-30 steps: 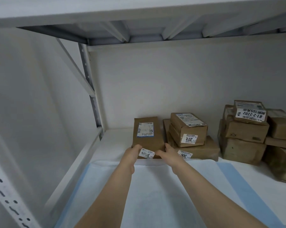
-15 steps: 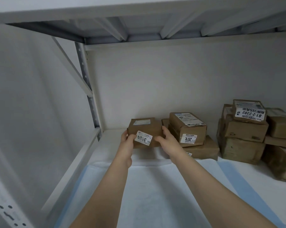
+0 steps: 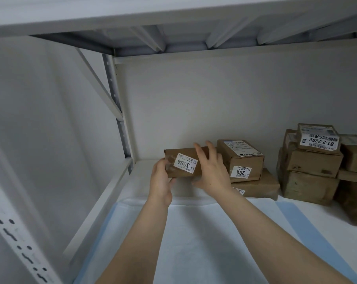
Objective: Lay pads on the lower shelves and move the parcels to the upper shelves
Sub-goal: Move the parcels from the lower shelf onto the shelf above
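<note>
The upper shelf (image 3: 173, 13) is spanning the top of the view with its ribbed underside hanging over the bay. The lower shelf (image 3: 144, 171) is carrying a white-and-blue pad (image 3: 204, 242) across its front. The step in hand, as I am judging it, is drawing one parcel out of this bay to take it up top. The brown parcel (image 3: 171, 153) with the 3004 label (image 3: 185, 165) is being held just above the lower shelf at its back left, over the bare strip behind the pad. It is hanging just beside the stack of boxes (image 3: 243, 158), though the right hand is hiding whether the two are touching. The left hand (image 3: 160, 181) is gripping the parcel's left end, thumb and fingers curled round it. The right hand (image 3: 212, 175) is lying against the right part with its fingers (image 3: 212, 152) straight and spread, pressing rather than clasping. Doing this well is calling for that hand to be closing round the right end first, so that the load is not resting on one grip. The parcel should then be coming level and straight toward the person, low over the pad, and rising only once it is past the upper shelf's front edge. That edge and the ribs behind it are the nearest things overhead. To the left the slanting brace (image 3: 99, 83) and the punched post (image 3: 117, 111) are narrowing the corner, so swinging that way is looking risky. The second stack (image 3: 311, 165) is standing well apart to the right. The widest room is lying over the pad, toward the person.
</note>
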